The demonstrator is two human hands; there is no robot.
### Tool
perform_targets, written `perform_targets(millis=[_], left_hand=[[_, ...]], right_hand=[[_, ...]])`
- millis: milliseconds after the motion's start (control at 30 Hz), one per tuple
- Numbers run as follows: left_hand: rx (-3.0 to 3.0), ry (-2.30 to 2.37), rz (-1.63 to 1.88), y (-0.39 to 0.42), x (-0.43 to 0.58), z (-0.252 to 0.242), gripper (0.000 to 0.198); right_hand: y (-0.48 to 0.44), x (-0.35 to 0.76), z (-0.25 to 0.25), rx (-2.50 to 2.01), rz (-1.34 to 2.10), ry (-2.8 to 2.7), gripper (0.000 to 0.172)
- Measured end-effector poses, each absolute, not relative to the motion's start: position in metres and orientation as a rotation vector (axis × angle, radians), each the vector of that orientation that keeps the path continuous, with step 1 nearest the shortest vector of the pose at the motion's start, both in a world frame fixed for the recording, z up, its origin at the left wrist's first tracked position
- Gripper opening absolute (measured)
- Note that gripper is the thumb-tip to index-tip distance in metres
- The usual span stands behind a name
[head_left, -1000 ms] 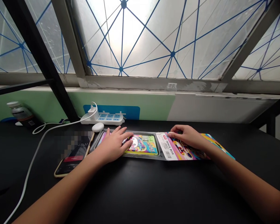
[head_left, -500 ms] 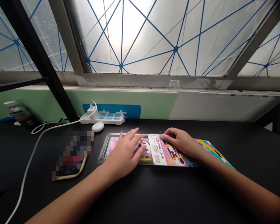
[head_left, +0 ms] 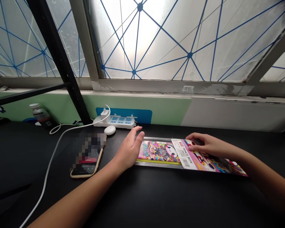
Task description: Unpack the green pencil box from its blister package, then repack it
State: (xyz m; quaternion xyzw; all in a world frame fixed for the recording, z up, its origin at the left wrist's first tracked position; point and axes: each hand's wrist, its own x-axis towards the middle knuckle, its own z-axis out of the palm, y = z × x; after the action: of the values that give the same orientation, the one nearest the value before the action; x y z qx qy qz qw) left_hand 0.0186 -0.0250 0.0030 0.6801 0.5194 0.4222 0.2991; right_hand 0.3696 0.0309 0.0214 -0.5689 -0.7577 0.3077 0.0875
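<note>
A colourful pencil box (head_left: 158,151) in a clear plastic shell lies flat on the black table (head_left: 142,196). Its printed card sleeve (head_left: 204,158), marked "PENCIL BOX", covers the box's right part and sticks out to the right. My left hand (head_left: 129,148) stands on its edge against the left end of the box, fingers straight and together. My right hand (head_left: 205,145) rests on the card sleeve with its fingers curled on the top edge.
A phone (head_left: 87,161) lies left of the box. Behind it are a white power strip (head_left: 116,121) with a charger and cable (head_left: 52,155), a small white earbud case (head_left: 110,130) and a bottle (head_left: 40,114) at the far left. A window wall runs along the back.
My left hand has come off the top of the box and now stands against its left end. The box and sleeve sit further right in view, with more of the box's front uncovered.
</note>
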Motion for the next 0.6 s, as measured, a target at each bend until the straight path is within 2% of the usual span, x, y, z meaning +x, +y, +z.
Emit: perform_targets(millis=[100, 300, 467, 600], left_hand=[[1.678, 1.328, 1.254, -0.027, 0.023, -0.002, 0.052], [1.531, 1.137, 1.464, -0.024, 0.023, -0.011, 0.055], [1.415, 1.018, 1.518, -0.015, 0.02, -0.02, 0.063], [1.336, 1.015, 1.544, -0.012, 0.021, -0.02, 0.062]], right_hand=[[0.033, 0.371, 0.018, -1.699, 0.887, -2.264, 0.059], [0.033, 0.334, 0.018, -1.717, 0.587, -2.365, 0.074], [0.029, 0.254, 0.026, -1.569, 0.259, -2.606, 0.063], [0.029, 0.192, 0.028, -1.436, 0.214, -2.678, 0.055]])
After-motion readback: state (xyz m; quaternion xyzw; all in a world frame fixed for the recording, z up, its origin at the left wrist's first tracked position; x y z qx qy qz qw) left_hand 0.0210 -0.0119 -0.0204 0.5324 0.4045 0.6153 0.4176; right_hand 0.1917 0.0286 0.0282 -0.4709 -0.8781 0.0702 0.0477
